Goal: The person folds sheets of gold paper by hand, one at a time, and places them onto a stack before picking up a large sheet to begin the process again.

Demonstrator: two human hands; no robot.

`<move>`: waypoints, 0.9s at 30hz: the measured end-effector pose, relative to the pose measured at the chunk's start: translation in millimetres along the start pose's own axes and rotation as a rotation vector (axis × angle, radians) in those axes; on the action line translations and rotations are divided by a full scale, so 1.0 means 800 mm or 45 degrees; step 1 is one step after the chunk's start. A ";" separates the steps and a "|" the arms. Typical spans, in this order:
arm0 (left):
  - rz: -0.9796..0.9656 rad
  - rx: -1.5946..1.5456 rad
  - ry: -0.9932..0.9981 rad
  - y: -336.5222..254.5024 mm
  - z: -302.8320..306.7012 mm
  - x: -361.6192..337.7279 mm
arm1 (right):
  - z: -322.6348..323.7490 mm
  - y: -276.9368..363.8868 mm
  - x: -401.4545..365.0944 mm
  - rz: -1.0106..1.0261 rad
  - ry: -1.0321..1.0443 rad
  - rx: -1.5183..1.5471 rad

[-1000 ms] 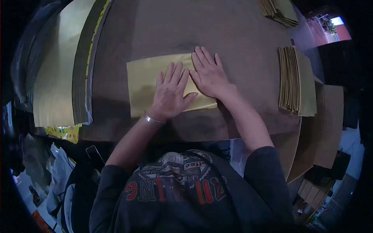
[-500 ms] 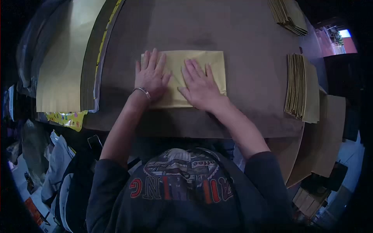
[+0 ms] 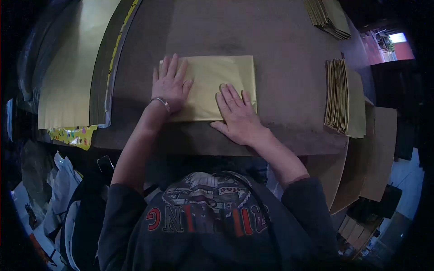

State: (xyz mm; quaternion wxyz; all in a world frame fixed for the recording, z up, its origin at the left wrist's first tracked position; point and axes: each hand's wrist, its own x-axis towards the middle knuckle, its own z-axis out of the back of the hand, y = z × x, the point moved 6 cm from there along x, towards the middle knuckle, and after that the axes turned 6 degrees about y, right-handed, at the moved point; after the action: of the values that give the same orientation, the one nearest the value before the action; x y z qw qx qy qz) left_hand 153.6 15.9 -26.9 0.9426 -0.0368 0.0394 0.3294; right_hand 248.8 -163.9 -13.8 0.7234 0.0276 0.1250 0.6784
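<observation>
A folded sheet of gold-yellow paper [image 3: 212, 72] lies flat on the brown tabletop [image 3: 298, 90] in front of my body. My left hand [image 3: 172, 88], with a bracelet at the wrist, rests palm down over the paper's left edge, fingers stretched out. Toward the near right corner, my right hand [image 3: 238, 113] lies flat, its fingers on the paper and its thumb and heel over the near edge. Neither hand grips anything. Faint creases show in the paper by the right hand.
A tall stack of large gold-yellow sheets [image 3: 68, 90] stands at left, with yellow printed wrapping [image 3: 74, 137] under it. Two bundles of folded paper, one nearer [image 3: 346, 97] and one farther [image 3: 329, 18], are along the right side. A cardboard box [image 3: 379, 153] is below the right edge.
My right hand has slid down toward the near edge of the paper. My left hand stays on the left edge. The whole view has shifted slightly.
</observation>
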 end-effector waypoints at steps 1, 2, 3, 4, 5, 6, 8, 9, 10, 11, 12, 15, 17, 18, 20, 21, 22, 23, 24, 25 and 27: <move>0.000 0.000 -0.001 0.000 0.001 0.000 | 0.002 -0.011 -0.008 -0.036 0.019 -0.011; 0.003 -0.018 0.007 0.000 0.002 0.000 | 0.007 -0.021 -0.017 -0.038 0.038 -0.026; 0.006 -0.036 0.014 -0.001 0.003 0.000 | 0.008 -0.030 -0.026 -0.039 0.038 -0.027; 0.014 -0.015 0.027 0.000 0.001 0.000 | 0.007 -0.038 -0.035 -0.059 0.046 -0.047; 0.017 -0.016 0.026 -0.001 0.001 0.000 | 0.006 -0.044 -0.041 -0.076 0.055 -0.067; 0.023 -0.017 0.032 -0.001 0.001 0.000 | 0.006 -0.046 -0.044 -0.081 0.084 -0.043; 0.032 -0.015 0.037 -0.004 0.005 -0.002 | 0.004 -0.046 -0.043 -0.090 0.103 -0.049; 0.043 -0.020 0.080 -0.012 0.009 -0.004 | 0.003 -0.046 -0.042 -0.100 0.123 -0.056; 0.056 -0.024 0.122 -0.022 0.011 -0.005 | 0.003 -0.045 -0.041 -0.091 0.120 -0.058; 0.007 -0.069 0.091 -0.040 0.002 -0.004 | 0.003 -0.045 -0.041 -0.093 0.104 -0.067; -0.059 -0.131 0.114 -0.068 0.003 -0.007 | 0.004 -0.045 -0.042 -0.094 0.091 -0.076; -0.252 -0.191 0.016 -0.152 -0.005 -0.018 | 0.005 -0.046 -0.041 -0.120 0.143 -0.034; -0.274 -0.280 0.101 -0.178 0.002 -0.019 | -0.001 -0.049 -0.041 -0.132 0.182 -0.058; -0.268 -0.262 -0.001 -0.178 0.006 -0.022 | -0.001 -0.048 -0.041 -0.107 0.183 -0.056; -0.261 -0.267 -0.002 -0.168 -0.001 -0.026 | 0.001 -0.047 -0.040 -0.121 0.150 -0.076; -0.281 -0.278 -0.005 -0.166 -0.001 -0.028 | 0.000 -0.047 -0.040 -0.121 0.161 -0.089; -0.265 -0.349 -0.054 -0.154 -0.005 -0.032 | -0.001 -0.046 -0.040 -0.115 0.164 -0.087; -0.263 -0.350 -0.053 -0.144 -0.008 -0.036 | 0.000 -0.046 -0.041 -0.115 0.152 -0.077; -0.251 -0.322 -0.086 -0.132 -0.008 -0.042 | 0.001 -0.046 -0.041 -0.116 0.139 -0.067; -0.240 -0.294 -0.119 -0.119 -0.003 -0.048 | 0.000 -0.047 -0.042 -0.102 0.123 -0.108; -0.240 -0.238 -0.115 -0.090 0.003 -0.062 | 0.000 -0.047 -0.041 -0.114 0.129 -0.089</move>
State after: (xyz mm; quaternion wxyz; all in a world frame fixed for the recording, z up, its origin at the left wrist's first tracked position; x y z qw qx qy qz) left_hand 159.7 -70.8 -16.1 0.9627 -0.1132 -0.0374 0.2428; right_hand 284.0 -199.5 -17.3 0.7463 -0.0376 0.1388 0.6499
